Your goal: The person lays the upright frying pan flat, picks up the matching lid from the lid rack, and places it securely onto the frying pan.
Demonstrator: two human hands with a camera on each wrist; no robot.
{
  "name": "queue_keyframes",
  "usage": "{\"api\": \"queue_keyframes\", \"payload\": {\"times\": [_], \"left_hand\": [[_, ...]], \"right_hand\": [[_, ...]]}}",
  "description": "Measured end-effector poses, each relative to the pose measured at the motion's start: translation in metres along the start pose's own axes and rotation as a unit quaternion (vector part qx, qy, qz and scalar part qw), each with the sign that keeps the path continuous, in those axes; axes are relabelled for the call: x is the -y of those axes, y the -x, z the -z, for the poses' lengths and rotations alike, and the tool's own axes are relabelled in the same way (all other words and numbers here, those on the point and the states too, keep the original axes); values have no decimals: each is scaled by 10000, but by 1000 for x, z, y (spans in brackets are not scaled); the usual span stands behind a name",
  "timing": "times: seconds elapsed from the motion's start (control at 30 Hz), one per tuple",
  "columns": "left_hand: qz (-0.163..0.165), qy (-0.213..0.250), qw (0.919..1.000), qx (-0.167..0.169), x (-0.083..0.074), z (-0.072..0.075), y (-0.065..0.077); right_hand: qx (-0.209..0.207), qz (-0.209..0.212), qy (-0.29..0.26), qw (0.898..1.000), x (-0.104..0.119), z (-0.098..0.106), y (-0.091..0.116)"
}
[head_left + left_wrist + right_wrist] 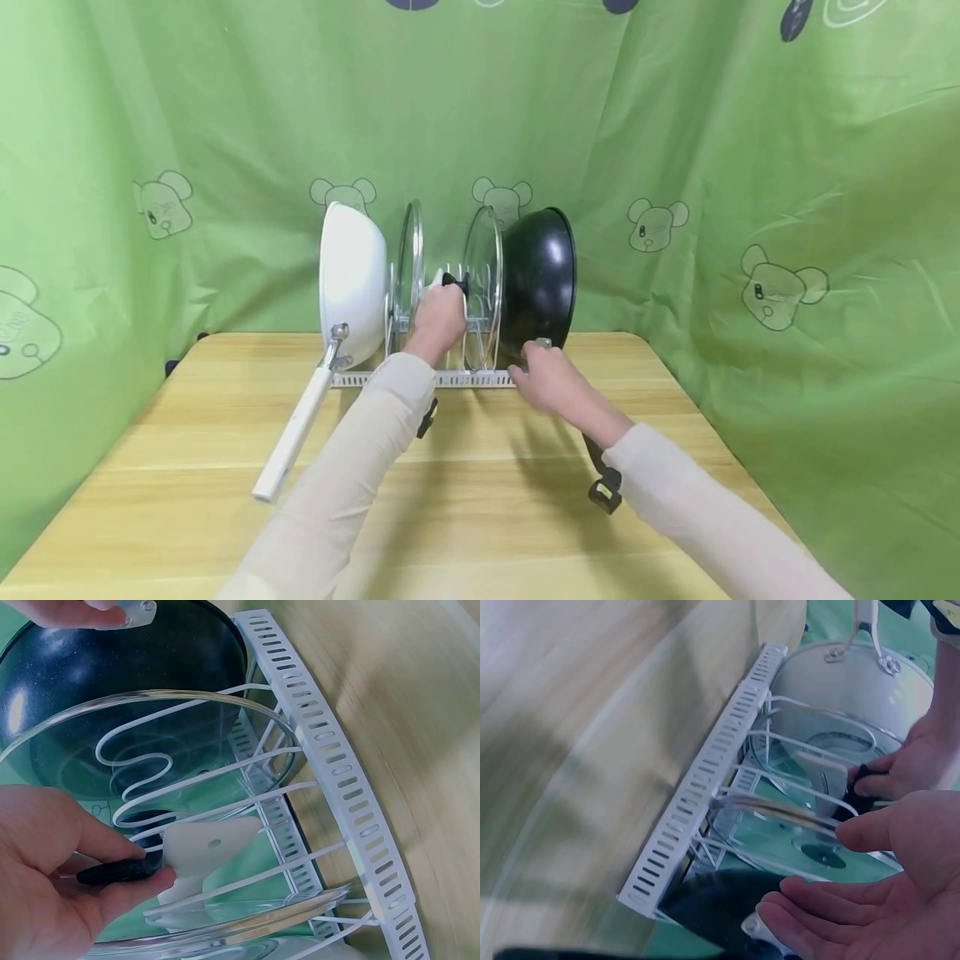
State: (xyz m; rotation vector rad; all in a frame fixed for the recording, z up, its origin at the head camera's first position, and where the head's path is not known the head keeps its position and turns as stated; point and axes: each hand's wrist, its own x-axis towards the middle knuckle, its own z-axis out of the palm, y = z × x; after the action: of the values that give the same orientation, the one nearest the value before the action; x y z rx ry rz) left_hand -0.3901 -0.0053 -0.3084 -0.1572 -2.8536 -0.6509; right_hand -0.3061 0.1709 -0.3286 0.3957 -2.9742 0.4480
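My left hand (438, 321) reaches between two upright glass lids in a white wire rack (472, 380). Its thumb and fingers pinch a black grip (112, 872) beside a flat white piece (196, 844) with a small hole; whether this is a lid's knob I cannot tell. One glass lid (498, 292) stands to the right of that hand, the other lid (418, 250) to its left. With fingers loosely extended, my right hand (551, 379) is at the metal bracket (140, 611) of a black wok (540, 275); the right wrist view shows nothing in its palm.
A white pan (356, 279) stands on its side at the rack's left end, its long white handle (296, 429) slanting toward the front. The wooden table (465, 517) carries the rack near its back edge. Green curtain (247, 100) hangs behind and at both sides.
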Motion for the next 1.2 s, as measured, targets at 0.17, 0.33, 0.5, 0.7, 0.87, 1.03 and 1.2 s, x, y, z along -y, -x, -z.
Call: {"api": "queue_keyframes", "payload": {"times": [0.17, 0.33, 0.5, 0.7, 0.87, 1.03, 1.2], "left_hand": [[-26, -77, 10000, -35, 0, -1, -1], [-43, -93, 9999, -48, 1, -1, -1], [-76, -83, 9999, -48, 1, -1, -2], [-53, -56, 10000, -58, 0, -1, 0], [-34, -25, 10000, -17, 0, -1, 0], [-27, 2, 10000, -58, 1, -1, 0], [-61, -32, 9999, -116, 1, -1, 0]], "right_hand": [[-42, -126, -89, 9999, -9, 12, -1], [-133, -360, -159, 9991, -22, 23, -2], [-315, -498, -90, 9982, -34, 26, 0], [-430, -543, 14, 9976, -46, 21, 2], [-388, -637, -108, 9972, -54, 17, 5], [-71, -729, -200, 9971, -62, 11, 7], [346, -918, -362, 9945, -66, 3, 8]]}}
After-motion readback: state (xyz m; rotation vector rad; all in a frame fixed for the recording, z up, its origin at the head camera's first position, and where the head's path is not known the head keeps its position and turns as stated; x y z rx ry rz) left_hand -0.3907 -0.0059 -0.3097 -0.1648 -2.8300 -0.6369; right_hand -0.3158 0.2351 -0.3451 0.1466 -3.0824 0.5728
